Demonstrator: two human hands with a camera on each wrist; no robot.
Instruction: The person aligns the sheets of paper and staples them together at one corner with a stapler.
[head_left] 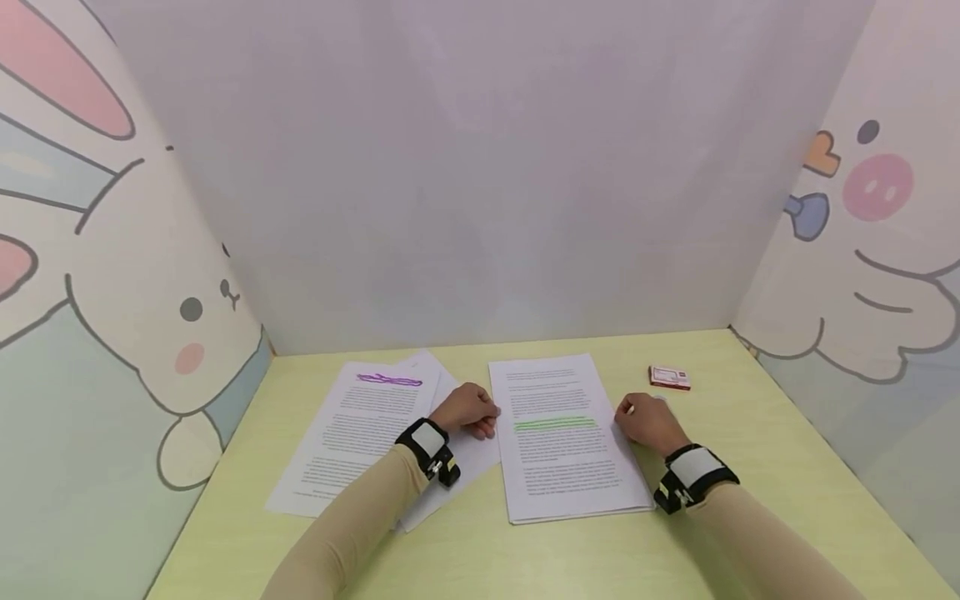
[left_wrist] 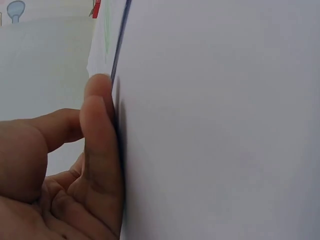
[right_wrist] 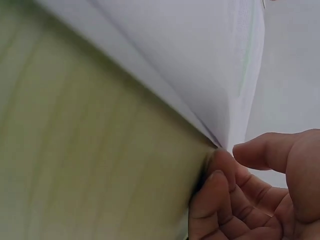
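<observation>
Welcome to a desk nook, booth-like: a pale wood-look table (head_left: 525,562) hemmed in by a plain back wall (head_left: 487,167), a big cartoon rabbit (head_left: 135,283) spread across the left side, another cartoon animal (head_left: 877,187) over on the right! Printed pages (head_left: 562,479) with highlighter marks (head_left: 555,424) say paperwork; home, school or office, can't tell.

A small red-and-white box (head_left: 670,377) lies near the far right corner of the worktop (head_left: 757,467). Along the far edge stands a plain wall (head_left: 480,183); cartoon panels (head_left: 75,433), with a rabbit (head_left: 142,325) on the left one, rise along both side edges.
</observation>
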